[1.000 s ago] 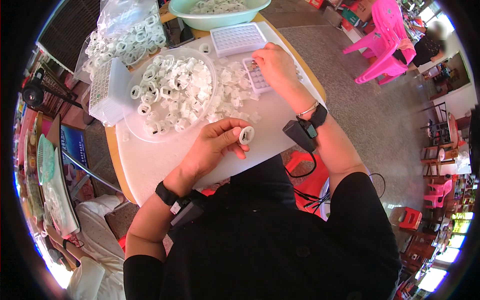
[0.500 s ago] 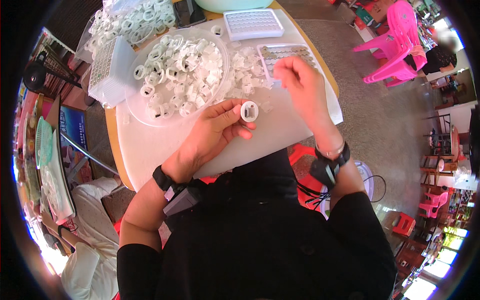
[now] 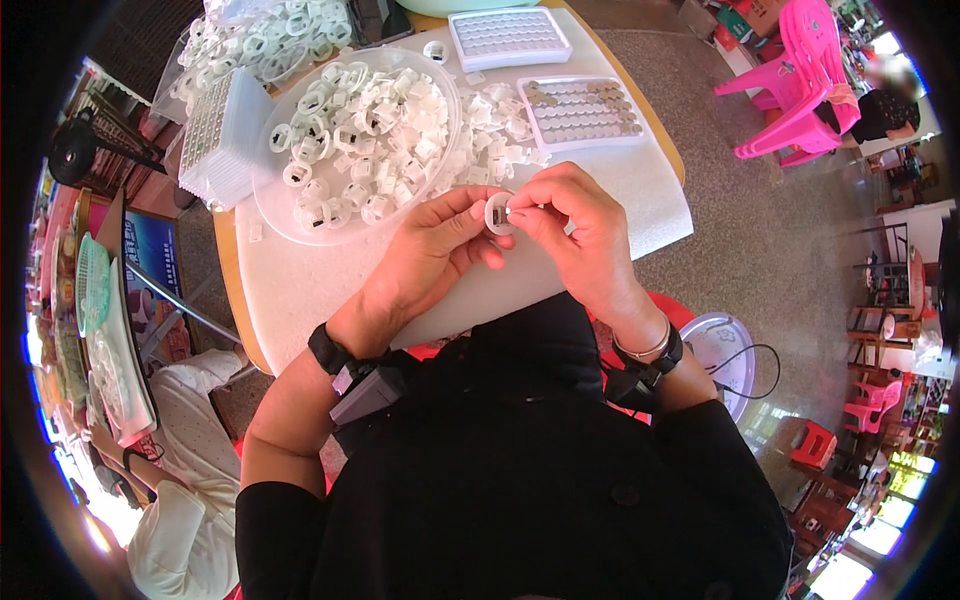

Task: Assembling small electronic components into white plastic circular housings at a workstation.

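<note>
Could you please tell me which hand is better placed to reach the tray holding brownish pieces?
Probably the right hand: it is nearer the tray, while the left hand holds the white round part.

Pink chairs (image 3: 808, 62) and a red stool (image 3: 814, 446) stand on grey speckled floor (image 3: 705, 215).

The right hand (image 3: 585, 232) partly covers the white ring (image 3: 493, 215). The upper edge truncates the pale green basin (image 3: 465, 7).
</note>
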Demonstrator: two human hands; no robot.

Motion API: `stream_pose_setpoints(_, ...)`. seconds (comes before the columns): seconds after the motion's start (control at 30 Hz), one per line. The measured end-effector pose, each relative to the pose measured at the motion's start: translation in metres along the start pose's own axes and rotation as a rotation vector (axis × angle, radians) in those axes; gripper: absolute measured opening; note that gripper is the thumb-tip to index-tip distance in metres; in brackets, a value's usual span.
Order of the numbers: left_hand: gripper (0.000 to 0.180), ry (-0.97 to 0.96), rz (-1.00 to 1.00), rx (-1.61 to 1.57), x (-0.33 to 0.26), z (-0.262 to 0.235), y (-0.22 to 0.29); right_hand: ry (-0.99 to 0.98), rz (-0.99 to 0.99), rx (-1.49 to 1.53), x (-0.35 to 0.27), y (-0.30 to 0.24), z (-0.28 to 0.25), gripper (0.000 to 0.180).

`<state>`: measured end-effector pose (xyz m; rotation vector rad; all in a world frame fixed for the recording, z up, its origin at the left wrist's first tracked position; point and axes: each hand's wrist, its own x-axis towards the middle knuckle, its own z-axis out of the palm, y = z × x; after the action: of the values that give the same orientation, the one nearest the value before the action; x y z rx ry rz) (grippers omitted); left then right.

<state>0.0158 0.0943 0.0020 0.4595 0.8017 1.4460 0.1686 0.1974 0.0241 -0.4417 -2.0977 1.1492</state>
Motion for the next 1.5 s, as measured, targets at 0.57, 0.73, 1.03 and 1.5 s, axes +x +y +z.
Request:
stream_pose_setpoints(0.57, 0.025, -0.056, -0.014, 0.100, -0.001, 0.002, 0.000, -0.242, 0.477, 0.605, 0.008, 0.007, -0.012, 0.018)
stream_pose_setpoints(0.73, 0.025, -0.019, -0.005, 0.097, -0.001, 0.000, -0.001, -0.100, 0.343, 0.320, 0.037, 0.027, -0.024, 0.014)
stream_pose_setpoints(1.03, 0.027, -0.014, -0.026, 0.109, 0.001, 0.000, -0.003, 0.121, 0.057, -0.688, 0.088, 0.089, -0.029, 0.010)
stream_pose_setpoints(1.5, 0.026, -0.024, 0.012, -0.010, 0.000, -0.002, -0.002, -0.034, 0.104, -0.007, 0.010, -0.006, -0.009, 0.007)
